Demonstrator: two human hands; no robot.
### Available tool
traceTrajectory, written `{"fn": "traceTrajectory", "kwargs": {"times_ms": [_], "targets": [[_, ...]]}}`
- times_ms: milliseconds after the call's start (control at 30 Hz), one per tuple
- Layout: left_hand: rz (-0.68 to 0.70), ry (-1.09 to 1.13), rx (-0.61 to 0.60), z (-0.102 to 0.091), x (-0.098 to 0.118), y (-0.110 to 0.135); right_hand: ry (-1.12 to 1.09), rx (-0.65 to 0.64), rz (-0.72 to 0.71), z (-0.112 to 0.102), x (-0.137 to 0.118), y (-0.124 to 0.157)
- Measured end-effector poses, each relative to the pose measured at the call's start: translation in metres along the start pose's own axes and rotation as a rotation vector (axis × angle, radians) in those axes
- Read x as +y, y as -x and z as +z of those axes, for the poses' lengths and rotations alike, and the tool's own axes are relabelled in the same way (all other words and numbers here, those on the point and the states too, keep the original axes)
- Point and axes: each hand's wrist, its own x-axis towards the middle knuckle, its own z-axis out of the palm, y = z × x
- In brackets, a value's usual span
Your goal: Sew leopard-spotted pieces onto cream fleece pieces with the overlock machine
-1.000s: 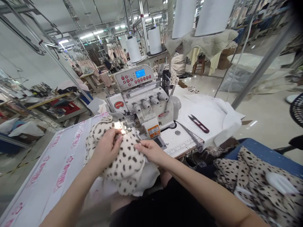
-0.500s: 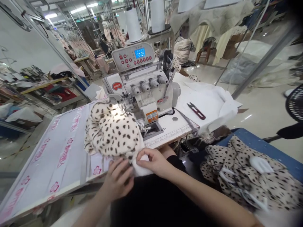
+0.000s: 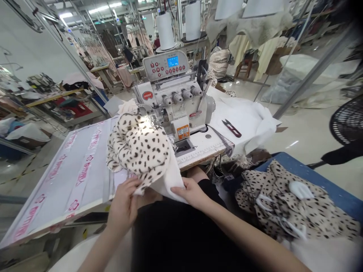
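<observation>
At the bottom centre, your left hand (image 3: 123, 202) pinches one edge of the cream, black-spotted plush cloth (image 3: 150, 149); your right hand (image 3: 195, 192) pinches the white fabric (image 3: 171, 175) along its right side. The plush lies left of centre, reaching the lit needle area of one white metal overlock machine (image 3: 181, 102) with four tension knobs (image 3: 186, 94). One pair of dark-red thread snips (image 3: 235, 130) lies right of centre. Beyond, at top centre, stand two white thread cones (image 3: 165, 32).

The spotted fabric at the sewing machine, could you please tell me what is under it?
White material, perhaps its reverse, shows at the lower right, gripped by the right hand; the pink-printed tabletop shows at the left. Beyond that, the fabric covers everything underneath.
</observation>
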Motion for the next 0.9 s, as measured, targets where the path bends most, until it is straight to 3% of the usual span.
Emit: {"fn": "traceTrajectory", "kwargs": {"times_ms": [100, 233, 400, 533, 667, 900], "targets": [[0.008, 0.064, -0.108, -0.022, 0.034, -0.003, -0.030, -0.057, -0.039, 0.014, -0.008, 0.010], [0.091, 0.145, -0.145, -0.005, 0.059, 0.006, -0.118, -0.113, -0.175, 0.033, -0.019, 0.032], [0.067, 0.181, -0.149, 0.017, 0.060, 0.020, -0.106, -0.101, -0.204, 0.030, -0.013, 0.060], [0.081, 0.155, -0.034, 0.015, 0.063, 0.015, -0.080, -0.053, -0.181, 0.028, -0.004, 0.072], [0.126, 0.202, -0.086, 0.016, 0.066, 0.003, -0.004, -0.006, -0.167, 0.030, -0.004, 0.078], [0.207, 0.228, -0.030, 0.013, 0.070, -0.002, -0.052, -0.071, -0.041, 0.025, -0.013, 0.093]]}}
